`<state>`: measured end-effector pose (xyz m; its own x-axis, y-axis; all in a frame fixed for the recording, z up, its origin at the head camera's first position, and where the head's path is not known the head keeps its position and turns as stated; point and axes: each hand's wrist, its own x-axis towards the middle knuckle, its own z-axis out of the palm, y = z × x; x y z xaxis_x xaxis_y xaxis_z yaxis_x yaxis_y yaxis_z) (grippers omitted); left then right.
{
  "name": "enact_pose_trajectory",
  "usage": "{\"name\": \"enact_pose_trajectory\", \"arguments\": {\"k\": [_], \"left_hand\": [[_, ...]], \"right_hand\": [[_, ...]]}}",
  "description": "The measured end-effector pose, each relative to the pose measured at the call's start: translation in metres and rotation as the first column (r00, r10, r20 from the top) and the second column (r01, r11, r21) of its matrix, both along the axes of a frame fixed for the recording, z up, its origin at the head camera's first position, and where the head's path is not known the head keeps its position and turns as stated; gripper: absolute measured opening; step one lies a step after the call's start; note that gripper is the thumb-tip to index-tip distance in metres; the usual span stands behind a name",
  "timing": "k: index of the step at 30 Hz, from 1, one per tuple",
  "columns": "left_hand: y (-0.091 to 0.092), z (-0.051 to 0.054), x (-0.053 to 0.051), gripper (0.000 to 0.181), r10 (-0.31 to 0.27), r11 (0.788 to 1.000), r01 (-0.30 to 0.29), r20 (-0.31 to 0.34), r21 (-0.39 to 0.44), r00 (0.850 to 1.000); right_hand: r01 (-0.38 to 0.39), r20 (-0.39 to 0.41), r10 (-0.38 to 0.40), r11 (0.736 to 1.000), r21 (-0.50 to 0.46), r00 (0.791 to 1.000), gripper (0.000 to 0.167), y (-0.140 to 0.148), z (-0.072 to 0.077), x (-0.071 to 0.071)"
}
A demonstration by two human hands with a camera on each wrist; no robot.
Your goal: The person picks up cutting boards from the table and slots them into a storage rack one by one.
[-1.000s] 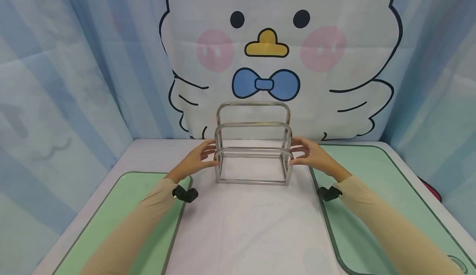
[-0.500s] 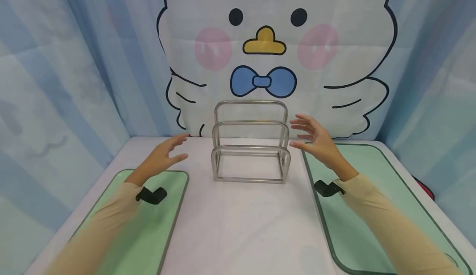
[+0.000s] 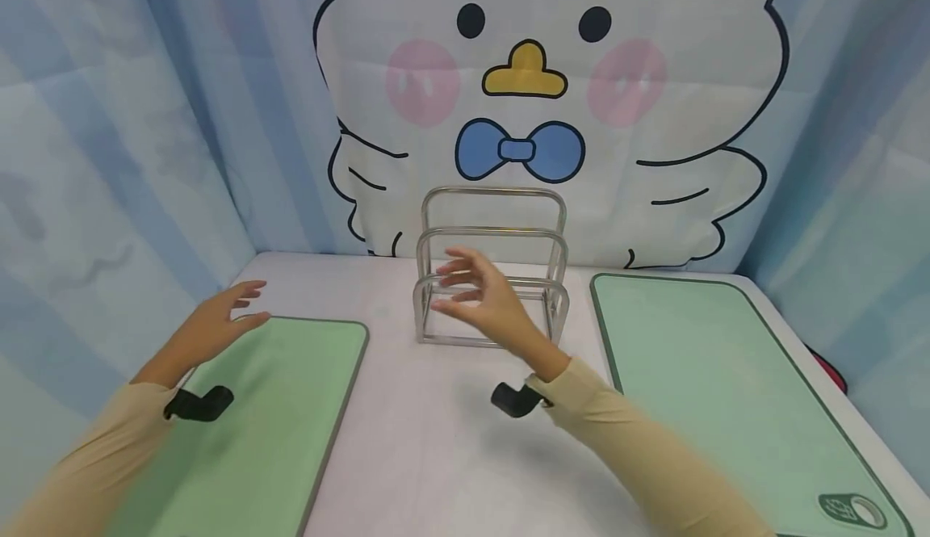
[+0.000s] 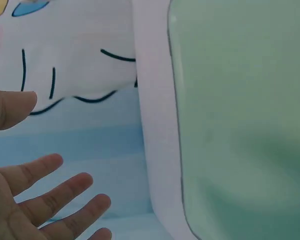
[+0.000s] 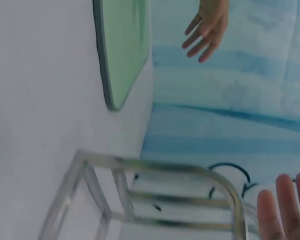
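Note:
A silver wire rack with three upright hoops stands at the back middle of the table. My right hand hovers in front of it, fingers loosely bent and holding nothing; in the right wrist view a gap shows between the fingertips and the metal tubes. Over the far left corner of the left green cutting board my left hand is raised, thumb apart from the fingers. The left wrist view shows that hand spread, away from the board. Another green cutting board lies flat on the right.
A white cloth covers the table. Behind it hangs a curtain printed with a cartoon bird, and blue striped curtains close in the sides. The right board has an oval hole near its front corner.
Both hands have let go of the rack's sides. The left hand has moved left over the left board; the right hand rose, then moved left in front of the rack. The rack stays put.

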<state>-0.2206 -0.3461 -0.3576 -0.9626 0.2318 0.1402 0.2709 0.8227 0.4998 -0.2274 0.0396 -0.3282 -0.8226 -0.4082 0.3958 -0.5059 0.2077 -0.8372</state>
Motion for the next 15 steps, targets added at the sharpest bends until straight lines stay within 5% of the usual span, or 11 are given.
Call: {"name": "enact_pose_trajectory", "arguments": {"k": [6, 11, 15], "left_hand": [[-0.033, -0.017, 0.008, 0.063, 0.138, 0.989, -0.135, 0.047, -0.061, 0.989], [-0.054, -0.029, 0.012, 0.065, 0.212, 0.971, -0.194, 0.137, -0.138, 0.967], [-0.064, -0.035, 0.011, 0.072, 0.233, 0.961, -0.175, 0.283, -0.216, 0.93]], "right_hand": [[0.049, 0.225, -0.061, 0.997, 0.058, 0.972, 0.064, -0.057, -0.038, 0.0], [0.1, 0.39, -0.139, 0.988, 0.119, 0.91, 0.063, -0.09, -0.066, 0.003], [0.077, 0.506, -0.161, 0.98, 0.184, 0.848, 0.062, -0.106, -0.083, 0.004]]}}
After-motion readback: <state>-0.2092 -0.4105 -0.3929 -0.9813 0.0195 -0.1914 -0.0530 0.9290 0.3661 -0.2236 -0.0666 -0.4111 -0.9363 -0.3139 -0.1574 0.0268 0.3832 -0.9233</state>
